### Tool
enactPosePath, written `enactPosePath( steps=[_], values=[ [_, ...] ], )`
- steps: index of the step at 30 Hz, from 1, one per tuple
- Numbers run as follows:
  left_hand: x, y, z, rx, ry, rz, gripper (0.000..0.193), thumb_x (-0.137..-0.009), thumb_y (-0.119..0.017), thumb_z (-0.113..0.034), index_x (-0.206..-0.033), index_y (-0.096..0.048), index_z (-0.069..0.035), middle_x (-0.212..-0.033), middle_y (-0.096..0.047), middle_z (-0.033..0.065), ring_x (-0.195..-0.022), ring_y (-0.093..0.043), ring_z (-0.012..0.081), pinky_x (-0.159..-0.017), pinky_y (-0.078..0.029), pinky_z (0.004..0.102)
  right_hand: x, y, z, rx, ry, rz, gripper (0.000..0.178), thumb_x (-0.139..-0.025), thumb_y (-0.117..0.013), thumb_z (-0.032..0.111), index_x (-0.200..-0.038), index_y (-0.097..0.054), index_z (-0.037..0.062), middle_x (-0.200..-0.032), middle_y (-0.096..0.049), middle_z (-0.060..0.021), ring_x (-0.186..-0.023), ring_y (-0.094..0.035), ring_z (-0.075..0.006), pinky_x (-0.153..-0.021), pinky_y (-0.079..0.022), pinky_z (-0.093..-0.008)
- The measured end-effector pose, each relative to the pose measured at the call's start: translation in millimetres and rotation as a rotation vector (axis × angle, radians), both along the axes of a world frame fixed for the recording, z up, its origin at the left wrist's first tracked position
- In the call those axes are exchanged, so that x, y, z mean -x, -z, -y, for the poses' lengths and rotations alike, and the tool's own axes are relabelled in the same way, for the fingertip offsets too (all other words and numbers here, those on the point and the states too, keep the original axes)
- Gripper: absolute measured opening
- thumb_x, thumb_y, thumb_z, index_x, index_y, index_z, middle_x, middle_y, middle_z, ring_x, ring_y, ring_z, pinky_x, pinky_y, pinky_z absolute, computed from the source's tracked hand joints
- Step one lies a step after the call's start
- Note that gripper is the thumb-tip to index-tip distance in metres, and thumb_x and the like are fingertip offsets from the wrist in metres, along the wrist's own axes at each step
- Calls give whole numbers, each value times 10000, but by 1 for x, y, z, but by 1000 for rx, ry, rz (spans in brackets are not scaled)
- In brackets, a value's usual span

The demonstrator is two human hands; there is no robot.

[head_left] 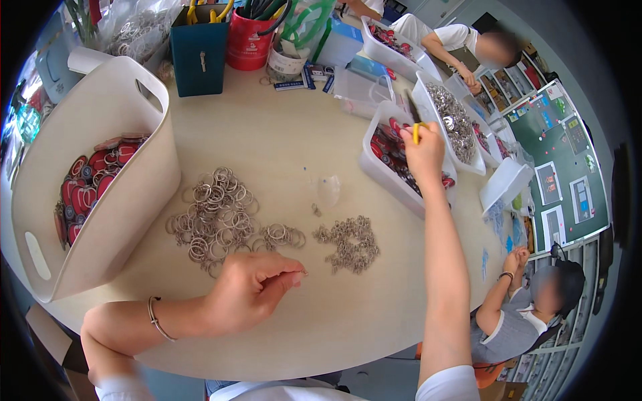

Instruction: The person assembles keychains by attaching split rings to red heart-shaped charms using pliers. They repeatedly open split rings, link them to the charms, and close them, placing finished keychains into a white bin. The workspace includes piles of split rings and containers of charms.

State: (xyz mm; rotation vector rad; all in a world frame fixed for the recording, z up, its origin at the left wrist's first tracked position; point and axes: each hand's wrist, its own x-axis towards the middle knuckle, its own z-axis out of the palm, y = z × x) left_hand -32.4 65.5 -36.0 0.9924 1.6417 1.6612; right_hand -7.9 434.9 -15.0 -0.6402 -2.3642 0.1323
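Note:
Over the front of the table, my left hand [257, 291] is closed in a pinch on a small metal piece [304, 273], too tiny to make out fully. My right hand [426, 150] reaches over a white plastic bin [374, 160] and grips yellow-handled pliers [417, 131], with the dark end pointing away. Red tags [386, 144] fill that bin, and my fingertips are close to them. Key rings [217, 214] lie in a loose heap beyond my left hand. To its right is a pile of small metal connectors [349, 244].
A large beige tub [150, 170] at left holds red round key tags [87, 190]. Behind are a dark green tool box [198, 60] and a red cup [249, 43]. Bins of metal parts [455, 120] line the right. Two people [461, 40] [528, 314] sit along that side.

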Motion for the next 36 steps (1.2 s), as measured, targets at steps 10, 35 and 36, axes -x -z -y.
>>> enactPosePath(
  steps=[10, 35, 36],
  values=[
    [2, -5, 2, -50, -32, -99, 63, -862, -602, 68, -884, -660, 55, -779, -662, 94, -564, -572, 81, -477, -443, 207, -77, -39, 143, 1076, -411, -334, 122, -833, -682, 77, -764, -632, -10, -790, -536, -2, -711, -474, -76, -688, -375, -221],
    [-1, -9, 2, -157, -153, -94, 78, -827, -640, 49, -899, -661, 31, -892, -676, 120, -558, -606, 129, -473, -477, 244, -94, -26, 204, 911, -533, -123, 185, -863, -671, 121, -777, -598, -26, -845, -471, -47, -715, -439, -114, -612, -360, -241],
    [-1, -7, 2, -184, -166, -176, 83, -814, -647, 55, -891, -661, 26, -885, -676, 122, -556, -613, 141, -476, -481, 250, -94, -29, 203, 839, -580, -68, 185, -859, -675, 121, -775, -605, -29, -842, -469, -50, -706, -438, -117, -605, -358, -241]
  ],
)
